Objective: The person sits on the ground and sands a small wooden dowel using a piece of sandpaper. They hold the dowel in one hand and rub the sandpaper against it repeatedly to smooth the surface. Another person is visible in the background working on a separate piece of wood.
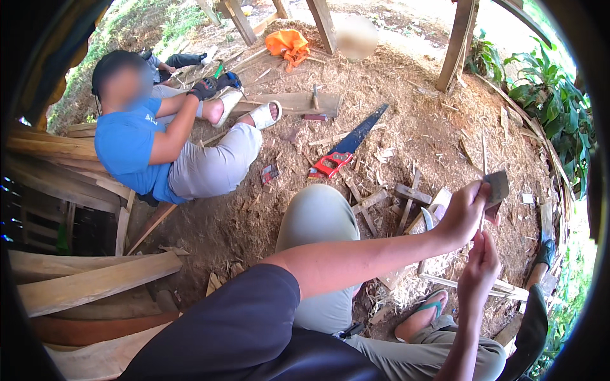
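Observation:
My left hand (465, 214) is closed on a small folded sheet of sandpaper (498, 188), dark grey with a reddish-brown part below. The sheet lies against a thin wooden stick (484, 152), whose upper end rises past it. Just below, my right hand (480, 263) is closed with its fingertips pinching the lower part of the same stick. My left forearm reaches across my raised knee, and the stick's lowest end is hidden by the fingers.
A handsaw (356, 140) with a red handle lies on the shaving-covered ground, near a hammer (315, 96) on a plank. Wood offcuts (413, 194) lie by my knee. A person in a blue shirt (127, 145) sits at the left, above stacked boards (95, 284). Wooden posts (457, 44) stand behind.

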Tool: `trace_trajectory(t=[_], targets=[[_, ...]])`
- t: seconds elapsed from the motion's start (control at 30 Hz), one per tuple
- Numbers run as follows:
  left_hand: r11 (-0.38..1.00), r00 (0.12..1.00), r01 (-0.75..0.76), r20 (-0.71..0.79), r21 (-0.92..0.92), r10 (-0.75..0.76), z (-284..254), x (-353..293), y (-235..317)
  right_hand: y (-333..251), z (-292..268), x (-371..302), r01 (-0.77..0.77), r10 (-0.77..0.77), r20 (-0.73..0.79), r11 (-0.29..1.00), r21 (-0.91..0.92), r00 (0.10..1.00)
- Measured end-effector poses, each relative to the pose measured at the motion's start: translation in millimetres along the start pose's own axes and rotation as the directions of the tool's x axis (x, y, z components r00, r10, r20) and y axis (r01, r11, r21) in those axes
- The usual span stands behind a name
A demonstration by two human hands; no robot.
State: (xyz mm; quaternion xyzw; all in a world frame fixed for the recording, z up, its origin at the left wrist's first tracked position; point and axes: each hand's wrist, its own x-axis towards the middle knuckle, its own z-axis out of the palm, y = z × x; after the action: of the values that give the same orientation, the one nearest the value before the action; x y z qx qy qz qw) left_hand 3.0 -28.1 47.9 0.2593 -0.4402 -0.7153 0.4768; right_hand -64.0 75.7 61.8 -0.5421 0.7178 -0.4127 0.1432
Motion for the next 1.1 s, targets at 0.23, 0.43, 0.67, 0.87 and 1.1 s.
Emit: trace_trajectory(t=[0.23,0.43,0.67,0.87,1.1], targets=[[0.977,0.969,0.182,0.189,-0.114,-0.158,-2.1,-15.2,-26.7,-2.5,-20.5,8.9,-0.680,0.496,0.551,0.116,0.724,0.671],[0.997,0.993,-0.060,0.096,-0.050,0.064,-0.6,3.3,9.1,-2.3,-5.4,7.7,-0.440,0.326,0.302,0.751,0.493,0.896],[0.993,0.991,0.117,-0.070,0.022,-0.116,5.3,-37.8,-37.8,27.6,14.1,-12.5,0.218,-0.232,-0.083,0.965,-0.147,0.969],[0.992,0.992,0.003,0.122,0.126,-0.019,-6.9,-4.0,-10.8,9.6,-14.4,12.9,-0.590,0.293,0.512,0.392,0.706,0.808],[1.000,0.999,0.010,0.046,0.006,-0.010,2.4,-4.3,2.8,16.8,-26.7,4.5,-0.738,0.031,0.774,-0.282,0.614,0.632]])
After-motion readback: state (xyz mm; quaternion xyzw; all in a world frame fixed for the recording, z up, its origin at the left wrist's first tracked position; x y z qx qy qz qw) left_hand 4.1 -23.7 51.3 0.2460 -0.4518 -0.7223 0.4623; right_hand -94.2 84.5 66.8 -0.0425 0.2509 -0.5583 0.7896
